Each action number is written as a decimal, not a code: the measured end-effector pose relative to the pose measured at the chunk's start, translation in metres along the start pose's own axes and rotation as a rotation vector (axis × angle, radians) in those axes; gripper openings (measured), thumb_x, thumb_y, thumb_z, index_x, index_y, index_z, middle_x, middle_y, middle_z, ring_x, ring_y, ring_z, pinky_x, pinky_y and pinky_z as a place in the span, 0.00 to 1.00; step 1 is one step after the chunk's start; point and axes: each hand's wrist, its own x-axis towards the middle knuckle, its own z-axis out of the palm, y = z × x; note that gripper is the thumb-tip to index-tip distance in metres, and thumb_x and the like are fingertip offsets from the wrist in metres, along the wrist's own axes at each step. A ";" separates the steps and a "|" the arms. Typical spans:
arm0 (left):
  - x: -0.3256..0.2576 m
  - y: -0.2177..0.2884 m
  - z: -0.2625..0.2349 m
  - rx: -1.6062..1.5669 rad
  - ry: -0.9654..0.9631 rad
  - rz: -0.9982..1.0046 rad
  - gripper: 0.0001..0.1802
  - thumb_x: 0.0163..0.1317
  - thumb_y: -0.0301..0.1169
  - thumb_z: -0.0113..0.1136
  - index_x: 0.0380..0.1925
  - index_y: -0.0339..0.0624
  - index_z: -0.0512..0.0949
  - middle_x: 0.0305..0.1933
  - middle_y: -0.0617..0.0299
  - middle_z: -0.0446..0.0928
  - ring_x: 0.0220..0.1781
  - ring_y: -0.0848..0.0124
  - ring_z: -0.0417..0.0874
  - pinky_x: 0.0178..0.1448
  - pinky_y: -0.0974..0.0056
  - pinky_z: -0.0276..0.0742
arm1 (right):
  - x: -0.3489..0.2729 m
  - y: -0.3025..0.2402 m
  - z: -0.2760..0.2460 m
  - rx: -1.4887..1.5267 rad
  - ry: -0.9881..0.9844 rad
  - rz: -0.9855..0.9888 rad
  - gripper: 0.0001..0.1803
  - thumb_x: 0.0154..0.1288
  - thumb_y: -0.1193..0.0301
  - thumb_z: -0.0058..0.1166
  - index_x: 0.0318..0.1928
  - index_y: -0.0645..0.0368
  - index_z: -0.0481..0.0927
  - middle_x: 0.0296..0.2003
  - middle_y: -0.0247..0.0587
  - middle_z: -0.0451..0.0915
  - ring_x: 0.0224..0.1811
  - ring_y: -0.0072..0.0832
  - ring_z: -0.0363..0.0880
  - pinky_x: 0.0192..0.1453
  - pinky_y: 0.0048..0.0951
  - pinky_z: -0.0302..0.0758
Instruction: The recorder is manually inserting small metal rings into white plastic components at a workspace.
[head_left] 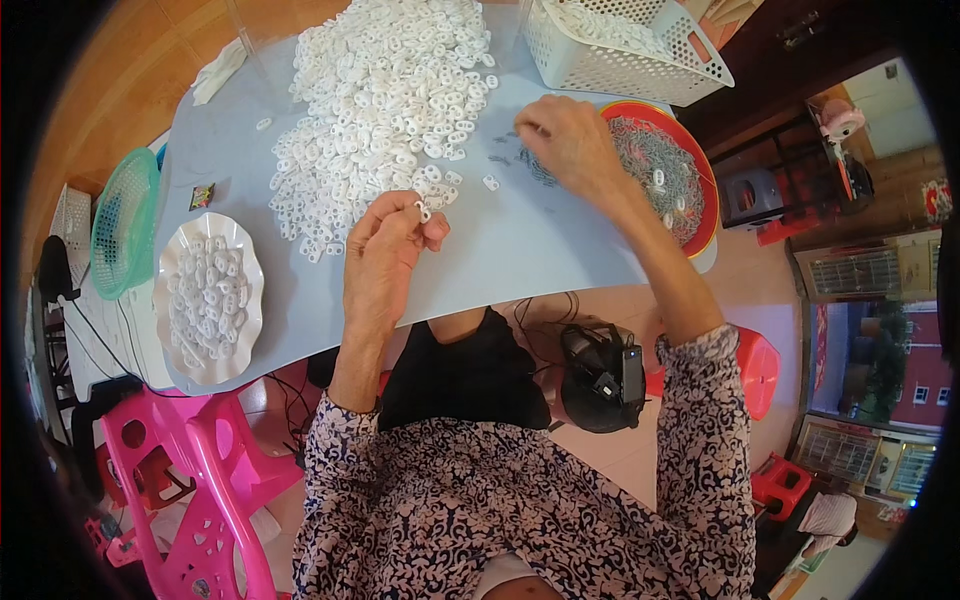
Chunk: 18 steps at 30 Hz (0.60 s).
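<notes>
My left hand (385, 255) is raised over the grey-blue table (520, 240), fingertips pinched on a small white plastic piece (422, 210). Just beyond it lies a large heap of the same white pieces (385, 100). My right hand (570, 140) reaches forward to small grey metal bits scattered on the table (505, 152), at the edge of a red bowl (705, 175) full of grey metal bits with a few white pieces on top. Its fingers are curled down; whether they hold anything is hidden.
A white scalloped dish (165, 262) with white pieces sits at the table's left. A white perforated basket (640, 45) stands at the back right, a green basket (125, 220) off the left edge. Pink plastic stools (190, 470) and a black device (600, 375) are below.
</notes>
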 end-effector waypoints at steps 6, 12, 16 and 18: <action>-0.002 0.000 0.003 0.104 -0.027 0.012 0.07 0.63 0.24 0.48 0.35 0.34 0.76 0.26 0.59 0.74 0.32 0.69 0.75 0.39 0.66 0.69 | 0.010 0.007 0.005 -0.047 -0.237 0.066 0.04 0.53 0.74 0.54 0.29 0.61 0.79 0.26 0.45 0.79 0.30 0.41 0.77 0.34 0.38 0.73; -0.001 -0.004 0.000 0.114 -0.057 0.009 0.07 0.63 0.24 0.49 0.35 0.34 0.76 0.26 0.59 0.75 0.33 0.70 0.76 0.39 0.67 0.69 | 0.012 0.007 0.007 -0.026 -0.278 0.150 0.04 0.50 0.73 0.55 0.26 0.62 0.78 0.25 0.45 0.79 0.28 0.41 0.77 0.33 0.37 0.73; -0.003 -0.002 -0.002 0.119 -0.056 0.003 0.06 0.64 0.25 0.50 0.35 0.35 0.76 0.27 0.59 0.76 0.33 0.71 0.77 0.39 0.68 0.69 | 0.009 0.003 -0.002 0.040 -0.234 0.172 0.05 0.51 0.73 0.55 0.26 0.62 0.78 0.25 0.44 0.79 0.29 0.41 0.78 0.34 0.36 0.73; -0.004 -0.002 -0.003 0.126 -0.048 -0.004 0.06 0.64 0.25 0.50 0.35 0.35 0.76 0.27 0.59 0.76 0.33 0.71 0.77 0.39 0.68 0.69 | 0.009 -0.007 -0.002 0.082 -0.237 0.117 0.05 0.51 0.72 0.55 0.26 0.62 0.78 0.25 0.44 0.79 0.29 0.41 0.78 0.34 0.36 0.73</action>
